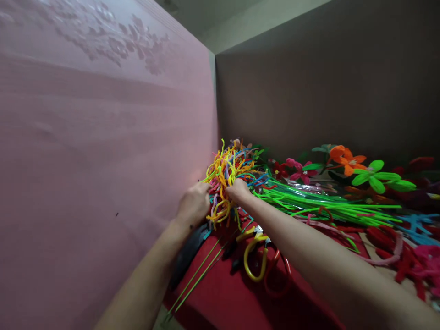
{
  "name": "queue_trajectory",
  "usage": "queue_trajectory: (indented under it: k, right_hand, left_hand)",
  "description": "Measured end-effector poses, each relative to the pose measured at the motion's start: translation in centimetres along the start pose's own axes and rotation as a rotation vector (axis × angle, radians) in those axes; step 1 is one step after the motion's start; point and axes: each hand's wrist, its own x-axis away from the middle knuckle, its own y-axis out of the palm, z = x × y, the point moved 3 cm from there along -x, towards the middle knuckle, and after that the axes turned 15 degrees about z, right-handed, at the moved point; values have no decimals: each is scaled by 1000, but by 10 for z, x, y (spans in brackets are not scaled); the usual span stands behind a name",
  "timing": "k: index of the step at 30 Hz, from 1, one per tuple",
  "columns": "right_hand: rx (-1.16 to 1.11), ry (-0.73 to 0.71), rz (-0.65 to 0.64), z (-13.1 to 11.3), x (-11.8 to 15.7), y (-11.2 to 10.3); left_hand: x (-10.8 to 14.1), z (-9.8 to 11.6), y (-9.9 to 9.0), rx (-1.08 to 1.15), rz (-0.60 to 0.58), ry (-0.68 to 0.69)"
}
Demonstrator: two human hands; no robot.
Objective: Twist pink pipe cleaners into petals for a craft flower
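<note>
A tangled heap of short pipe cleaners [225, 167], mostly yellow and orange with some pink, purple and blue, lies in the corner ahead of me. My left hand [195, 201] is closed at the heap's left side, its fingertips partly hidden among the strands. On the near right of the heap, my right hand [238, 191] has curled fingers gripping yellow and orange pipe cleaners. Some of these strands hang down between the two hands. Just below lie yellow-handled scissors or pliers [256, 259] and a red-handled tool [277, 275], on a red surface [220, 293].
Long green pipe cleaners [330, 206] lie to the right. Behind them are an orange flower [349, 160] and a green flower [374, 176]. Two thin stems [197, 275] lie at the front. A pink panel [120, 160] rises at left, a dark wall [326, 87] behind.
</note>
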Motion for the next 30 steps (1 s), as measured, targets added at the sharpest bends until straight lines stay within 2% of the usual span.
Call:
queue_trajectory:
  k: [3, 6, 10, 16, 21, 23, 24, 25, 26, 28, 29, 30]
  right_hand:
    - [-55, 46, 13, 8, -3, 2]
    - [-121, 62, 22, 13, -3, 1]
    - [-181, 71, 29, 16, 0, 0]
    - [-203, 65, 35, 15, 5, -7]
    - [-180, 27, 61, 5, 13, -17]
    - [-144, -6, 137, -2, 20, -22]
    - [-126, -61, 204, -7, 25, -25]
    - [-67, -236, 300, -15, 30, -27]
    - [-13, -400, 329, -21, 35, -26]
    - [100, -660, 269, -29, 43, -18]
    - [144, -726, 194, -29, 44, -11]
    - [184, -732, 104, -27, 43, -4]
  left_hand:
    - [-13, -34, -6, -46, 29, -138]
    - [-14, -47, -4, -40, 13, -176]
    - [-10, -36, 8, -18, 5, -137]
    - [-17, -18, 23, -73, -48, -50]
    - [-17, -18, 7, -98, -54, -23]
    - [-14, -14, -2, -92, -56, -13]
    - [-12, -11, -6, -96, -67, -14]
    - [-10, -7, -11, -109, -84, -18]
    - [-7, -4, -17, -134, -100, -19]
    - [1, 1, -31, -205, -119, -9]
    - [8, 0, -37, -236, -116, 6]
    - [16, -5, -43, -258, -114, 9]
